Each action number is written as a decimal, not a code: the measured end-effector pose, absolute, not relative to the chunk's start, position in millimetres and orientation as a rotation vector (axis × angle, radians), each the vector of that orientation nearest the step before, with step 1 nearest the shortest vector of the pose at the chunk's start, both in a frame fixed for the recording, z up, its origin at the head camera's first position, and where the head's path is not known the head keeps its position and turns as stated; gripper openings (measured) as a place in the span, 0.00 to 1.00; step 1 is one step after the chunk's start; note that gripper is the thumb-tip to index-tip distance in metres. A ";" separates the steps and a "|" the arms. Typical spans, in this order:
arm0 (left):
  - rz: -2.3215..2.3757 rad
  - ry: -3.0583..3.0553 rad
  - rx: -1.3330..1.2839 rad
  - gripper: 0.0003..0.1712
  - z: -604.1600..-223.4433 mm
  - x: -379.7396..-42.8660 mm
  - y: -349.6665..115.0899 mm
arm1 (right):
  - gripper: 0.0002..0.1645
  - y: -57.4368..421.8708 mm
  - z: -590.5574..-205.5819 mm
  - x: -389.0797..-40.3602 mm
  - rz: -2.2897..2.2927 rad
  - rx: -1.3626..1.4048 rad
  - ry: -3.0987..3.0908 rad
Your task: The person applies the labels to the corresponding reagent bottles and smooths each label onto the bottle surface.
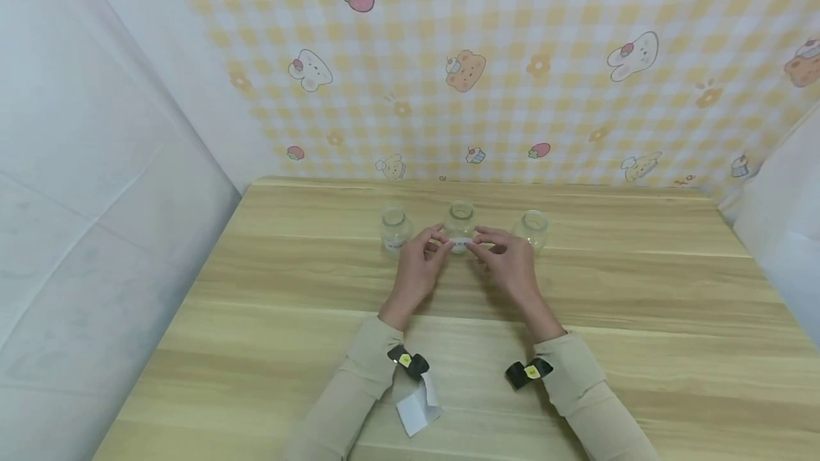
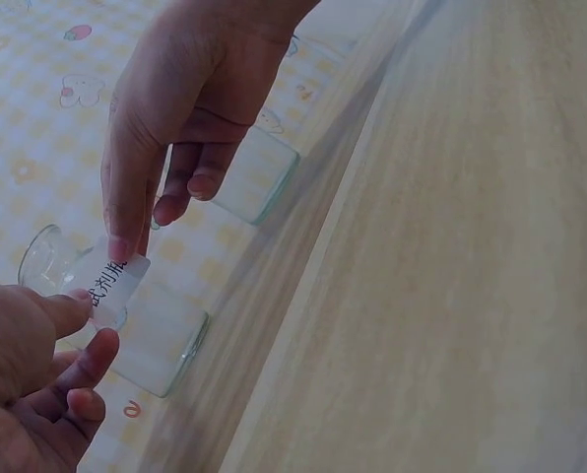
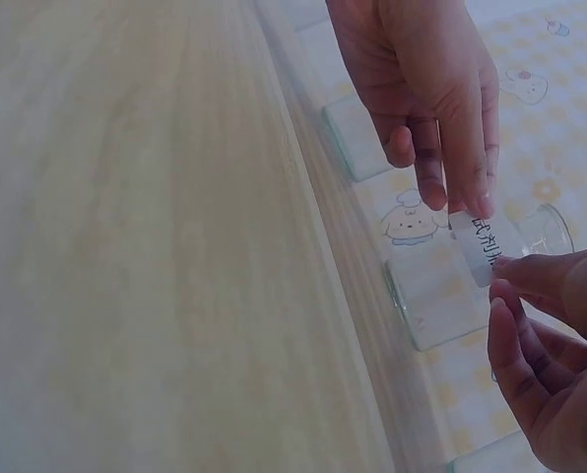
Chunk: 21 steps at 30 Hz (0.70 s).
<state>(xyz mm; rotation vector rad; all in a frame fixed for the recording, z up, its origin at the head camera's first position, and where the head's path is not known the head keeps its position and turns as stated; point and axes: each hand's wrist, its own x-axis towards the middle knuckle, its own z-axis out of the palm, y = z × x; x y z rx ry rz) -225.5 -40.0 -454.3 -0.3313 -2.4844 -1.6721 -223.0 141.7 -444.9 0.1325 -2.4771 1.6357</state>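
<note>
A white paper label (image 1: pixel 460 242) with black printed characters is stretched between both hands, level against the front of the middle glass jar (image 1: pixel 461 219). My left hand (image 1: pixel 418 265) pinches the label's left end between thumb and fingertip. At the other end, my right hand (image 1: pixel 514 265) pinches it the same way, its remaining fingers bent loosely. Seen from the right wrist, the label (image 3: pixel 479 246) overlaps the upper body of the upright, lidless clear jar (image 3: pixel 436 301). The fingertips cover both label ends.
Left of the middle jar stands another glass jar (image 1: pixel 393 223) bearing a printed label; a third glass jar (image 1: pixel 534 225) stands to the right, partly behind my right hand. A folded white paper (image 1: pixel 416 410) lies by the left sleeve. A checked cloth (image 1: pixel 512 112) hangs behind the wooden table (image 1: pixel 269 347).
</note>
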 end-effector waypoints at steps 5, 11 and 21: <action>-1.662 -2.492 -0.342 0.07 -455.0 -225.9 -40.2 | 0.10 141.0 -445.6 -223.5 1.637 0.125 -2.471; -1.660 -2.488 -0.340 0.07 -456.3 -226.7 -40.2 | 0.10 140.7 -445.9 -223.8 1.621 0.126 -2.472; -1.670 -2.476 -0.333 0.07 -456.3 -226.0 -39.9 | 0.08 140.8 -446.0 -222.8 1.591 0.138 -2.469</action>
